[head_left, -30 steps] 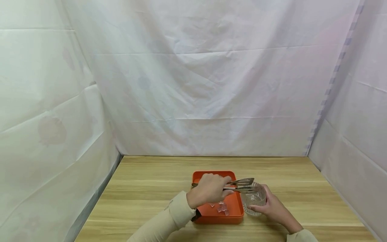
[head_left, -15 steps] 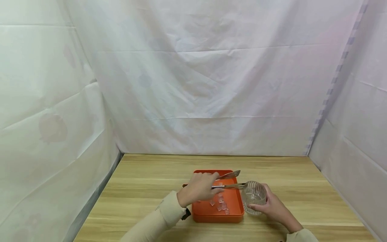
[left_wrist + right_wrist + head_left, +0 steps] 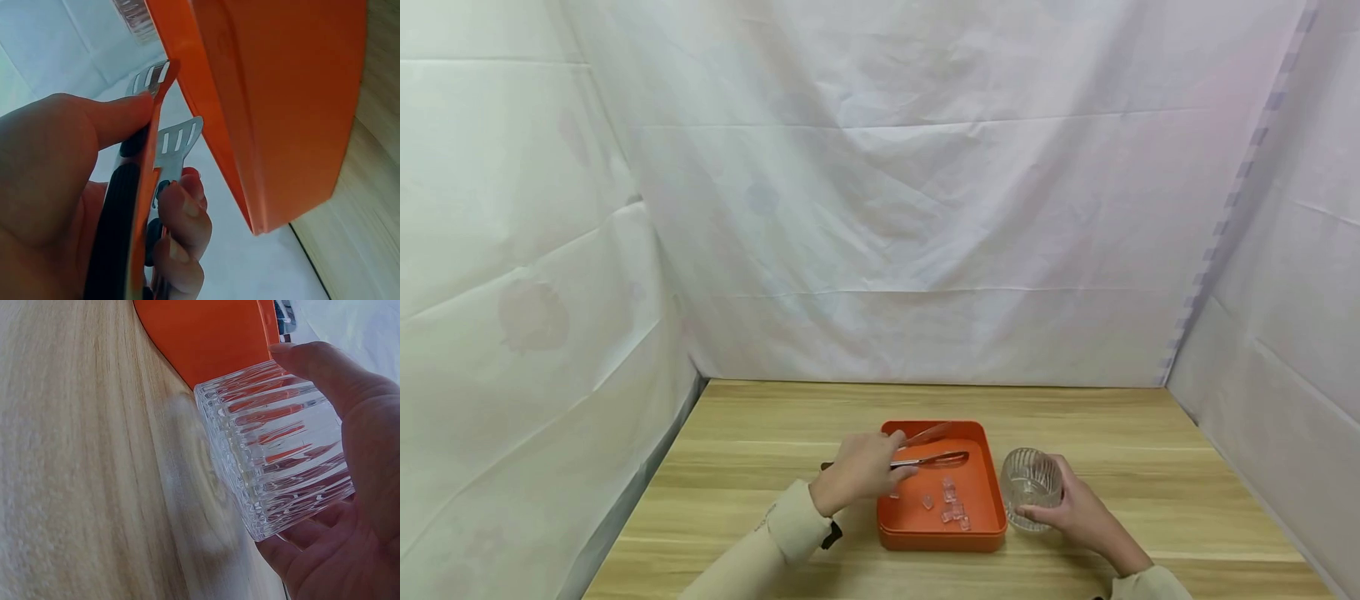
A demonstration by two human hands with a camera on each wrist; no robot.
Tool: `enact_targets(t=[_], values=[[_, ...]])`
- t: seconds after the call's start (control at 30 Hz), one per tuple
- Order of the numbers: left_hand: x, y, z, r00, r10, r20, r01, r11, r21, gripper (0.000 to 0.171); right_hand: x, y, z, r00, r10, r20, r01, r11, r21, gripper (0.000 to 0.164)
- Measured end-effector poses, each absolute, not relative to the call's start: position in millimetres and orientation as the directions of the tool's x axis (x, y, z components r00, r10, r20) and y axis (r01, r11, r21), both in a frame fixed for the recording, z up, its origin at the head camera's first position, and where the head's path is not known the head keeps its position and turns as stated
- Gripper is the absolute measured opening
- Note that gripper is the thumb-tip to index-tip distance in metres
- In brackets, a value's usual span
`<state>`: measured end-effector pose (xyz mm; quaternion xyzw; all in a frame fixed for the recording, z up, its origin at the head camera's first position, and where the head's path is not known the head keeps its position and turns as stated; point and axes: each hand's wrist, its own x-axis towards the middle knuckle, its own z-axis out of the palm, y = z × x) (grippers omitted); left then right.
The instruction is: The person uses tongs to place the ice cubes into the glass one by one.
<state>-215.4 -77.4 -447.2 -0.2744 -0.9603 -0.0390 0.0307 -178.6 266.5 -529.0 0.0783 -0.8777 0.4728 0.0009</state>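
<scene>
In the frame's lower middle, we gripped spread tongs [image 3: 913,462] in our left hand [image 3: 859,472], their length pointing right over the orange tray [image 3: 940,541]. Lower down lay clear cubes [image 3: 957,510], nearer that hand than our right hand [image 3: 1081,518], which clasped the glass [image 3: 1026,479].

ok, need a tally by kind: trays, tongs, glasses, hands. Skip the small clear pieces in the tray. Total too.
Orange tray: 1
Tongs: 1 pair
Ribbed glass: 1
Hands: 2 (left hand holding the tongs, right hand holding the glass)
Total: 5
</scene>
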Motion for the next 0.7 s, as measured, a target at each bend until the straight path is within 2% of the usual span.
enact_targets(t=[0.3,0.7], values=[[-220,-77,-452,-0.867,0.497,0.046,0.498,0.867,0.027,0.045,-178,265,-532,-0.988,-0.137,0.071,-0.132,0.514,-0.848,0.086],[-227,-72,-460,-0.862,0.505,0.057,0.504,0.863,-0.018,0.043,-178,266,-533,-0.988,-0.133,0.078,-0.135,0.509,-0.850,0.087]])
